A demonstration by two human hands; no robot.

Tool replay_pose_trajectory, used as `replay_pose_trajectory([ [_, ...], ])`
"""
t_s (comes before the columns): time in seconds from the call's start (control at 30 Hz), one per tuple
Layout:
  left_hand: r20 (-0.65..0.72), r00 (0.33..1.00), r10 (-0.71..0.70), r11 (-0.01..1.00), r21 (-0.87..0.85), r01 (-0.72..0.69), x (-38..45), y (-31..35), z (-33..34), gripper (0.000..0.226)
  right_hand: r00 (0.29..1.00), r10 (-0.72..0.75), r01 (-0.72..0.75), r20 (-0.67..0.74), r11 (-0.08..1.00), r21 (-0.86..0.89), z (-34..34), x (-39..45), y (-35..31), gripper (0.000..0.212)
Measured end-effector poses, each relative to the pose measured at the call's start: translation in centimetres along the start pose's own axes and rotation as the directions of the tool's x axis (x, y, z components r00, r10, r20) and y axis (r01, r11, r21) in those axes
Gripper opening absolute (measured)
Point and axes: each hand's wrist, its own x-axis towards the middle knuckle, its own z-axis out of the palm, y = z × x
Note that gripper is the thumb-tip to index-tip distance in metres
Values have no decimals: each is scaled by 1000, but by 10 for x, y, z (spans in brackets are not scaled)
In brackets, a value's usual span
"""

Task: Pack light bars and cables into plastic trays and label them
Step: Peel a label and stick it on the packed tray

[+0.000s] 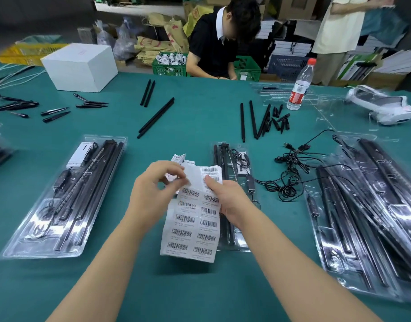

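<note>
A sheet of barcode labels hangs above the green table in front of me. My right hand grips its right edge with the thumb on top. My left hand pinches a single label that is partly peeled from the sheet's top. Under the sheet lies a clear plastic tray with black light bars and a coiled cable. A second packed tray lies to the left. A stack of packed trays sits at the right. Loose black cables lie tangled between the middle tray and the stack.
Loose black bars and end caps lie across the table's middle. A white box, a water bottle, empty clear trays and a white headset stand farther back. One person sits across the table; another stands at the right.
</note>
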Motion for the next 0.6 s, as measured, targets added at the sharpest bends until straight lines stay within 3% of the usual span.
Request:
replay_pose_trajectory([
  [0.07, -65, 988, -140, 964, -235, 121, 4, 4, -9, 13, 1000, 4, -4, 2, 1000, 0, 3, 3, 0, 27],
  [0.13, -124, 970, -211, 914, -376, 150, 9, 6, -17, 7, 1000, -11, 11, -13, 1000, -20, 8, 7, 0, 29],
  [0.23, -206, 937, -283, 886, -431, 173, 16, 5, -24, 8, 994, -91, 82, -56, 987, -140, 20, 12, -1, 46],
  [0.33, -160, 912, -377, 845, -464, 267, 20, 6, -17, 15, 956, -243, 174, -163, 921, -348, 20, 14, -8, 74],
  [0.37, -137, 909, -394, 840, -454, 295, 19, 8, -12, 18, 926, -321, 216, -200, 884, -415, 14, 12, -14, 72],
  [0.43, -94, 907, -412, 842, -419, 339, 15, 12, 0, 19, 878, -413, 258, -241, 834, -488, -6, 4, -26, 45],
  [0.5, -72, 911, -406, 864, -355, 357, 10, 18, 13, 20, 908, -348, 248, -235, 896, -370, -28, -6, -34, 30],
  [0.6, -15, 923, -384, 891, -268, 367, 3, 28, 38, 26, 985, -172, 161, -14, 944, -288, -45, -31, -33, 42],
])
